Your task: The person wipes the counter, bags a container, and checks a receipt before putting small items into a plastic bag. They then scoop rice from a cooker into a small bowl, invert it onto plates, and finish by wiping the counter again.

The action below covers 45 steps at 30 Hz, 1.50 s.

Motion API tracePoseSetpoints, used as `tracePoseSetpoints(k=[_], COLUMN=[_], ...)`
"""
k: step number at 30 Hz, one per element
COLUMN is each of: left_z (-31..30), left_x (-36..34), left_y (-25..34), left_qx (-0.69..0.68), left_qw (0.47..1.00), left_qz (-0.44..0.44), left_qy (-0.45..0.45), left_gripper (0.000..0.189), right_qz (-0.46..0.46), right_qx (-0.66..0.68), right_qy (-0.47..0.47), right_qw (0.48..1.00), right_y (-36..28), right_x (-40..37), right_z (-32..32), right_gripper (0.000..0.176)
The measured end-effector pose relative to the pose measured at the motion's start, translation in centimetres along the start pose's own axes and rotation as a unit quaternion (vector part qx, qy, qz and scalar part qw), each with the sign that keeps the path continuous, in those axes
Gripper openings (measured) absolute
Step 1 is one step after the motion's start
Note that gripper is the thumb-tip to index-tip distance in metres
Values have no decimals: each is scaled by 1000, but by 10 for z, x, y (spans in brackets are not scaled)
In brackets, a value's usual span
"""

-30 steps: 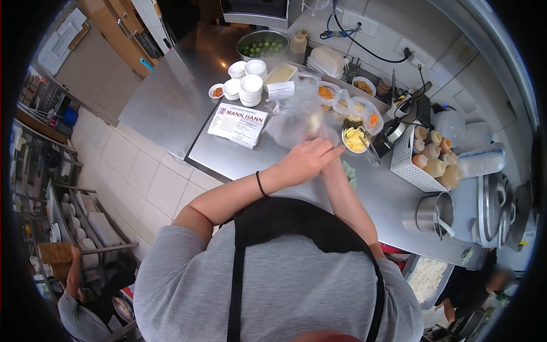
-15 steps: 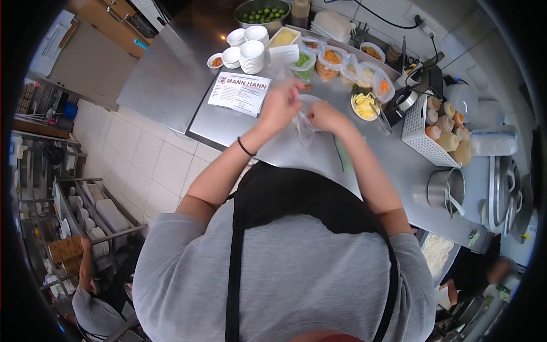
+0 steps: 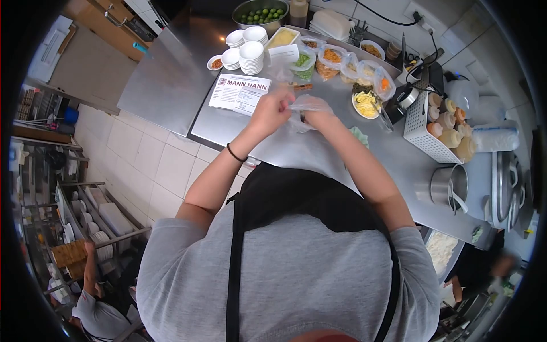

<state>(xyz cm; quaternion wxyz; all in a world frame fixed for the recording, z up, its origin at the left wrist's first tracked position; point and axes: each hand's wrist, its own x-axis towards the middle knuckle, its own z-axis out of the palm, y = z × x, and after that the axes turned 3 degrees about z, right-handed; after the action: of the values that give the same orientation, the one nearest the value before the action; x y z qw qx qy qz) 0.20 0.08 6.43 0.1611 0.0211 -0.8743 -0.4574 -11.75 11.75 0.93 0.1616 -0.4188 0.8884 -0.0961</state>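
A clear plastic bag [image 3: 305,122] hangs between my two hands above the steel counter. My left hand [image 3: 273,111] has its fingers closed on the bag's left edge. On the other side, my right hand [image 3: 318,114] is partly inside or behind the plastic, and its fingers are hidden. Just beyond them lies a small brown item [image 3: 302,87]. A printed sheet [image 3: 236,94] is left of my left hand. Right of my right hand are a bowl of yellow food [image 3: 365,106] and a green cloth [image 3: 359,135].
Stacked white bowls [image 3: 251,57], a bowl of limes [image 3: 261,12] and bagged ingredients [image 3: 329,61] line the back. A basket of bottles [image 3: 436,128] and a steel pot [image 3: 448,185] stand right. Other people are at the lower left [image 3: 99,313] and lower right [image 3: 484,268].
My left hand has moved slightly left and toward me. The bag has spread up over my right hand. More of the brown item shows, and the green cloth looks bunched farther back.
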Motion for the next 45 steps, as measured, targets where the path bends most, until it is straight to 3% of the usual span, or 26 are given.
tracePoseSetpoints(k=[2,7,11,14,17,19,26,28,29,32,34,37,41,43,45], left_z=[3,11,10,13,15,15,18,17,16,14,15,17,18,20,20], left_x=[-7,-10,-2,0,1,1,-1,0,1,4,7,2,0,3,6], left_y=[-6,-13,-9,-3,5,4,-1,-3,-3,1,1,2,-3,-3,-1], left_qx=[-14,-24,-18,-21,-3,-3,12,8,3,1,1,12,14,17,23], left_qw=[1000,999,1000,1000,999,999,998,998,998,998,998,998,998,998,996], left_qz=[-15,-15,-2,8,35,37,41,41,40,48,42,40,42,48,57], left_qy=[-23,-26,-2,12,33,35,38,42,46,46,43,40,37,48,60], left_gripper=[21,20,19,21,23,24,22,21,20,20,19,19,18,17,17], right_qz=[3,-15,-55,10,-8,-26,-87,6,5,-29,-32,-41,13,-10,-32], right_qx=[-28,6,-27,22,16,112,17,-19,-20,10,80,92,61,-24,-24], right_qy=[-26,75,30,-34,1,36,54,-109,-108,-97,-24,1,-28,86,126], right_qw=[999,997,998,999,1000,993,995,994,994,995,996,995,998,996,991], right_y=[1,3,0,-12,-6,-10,-7,-8,-8,-6,-9,-9,-12,3,21], right_x=[1,-6,-10,-14,-12,-17,-25,-17,-17,-20,-25,-21,-28,-15,7], right_z=[2,18,-5,-15,5,7,1,-6,-6,-1,4,9,3,21,47], right_gripper=[20,20,20,21,25,27,32,34,34,34,32,29,26,22,22])
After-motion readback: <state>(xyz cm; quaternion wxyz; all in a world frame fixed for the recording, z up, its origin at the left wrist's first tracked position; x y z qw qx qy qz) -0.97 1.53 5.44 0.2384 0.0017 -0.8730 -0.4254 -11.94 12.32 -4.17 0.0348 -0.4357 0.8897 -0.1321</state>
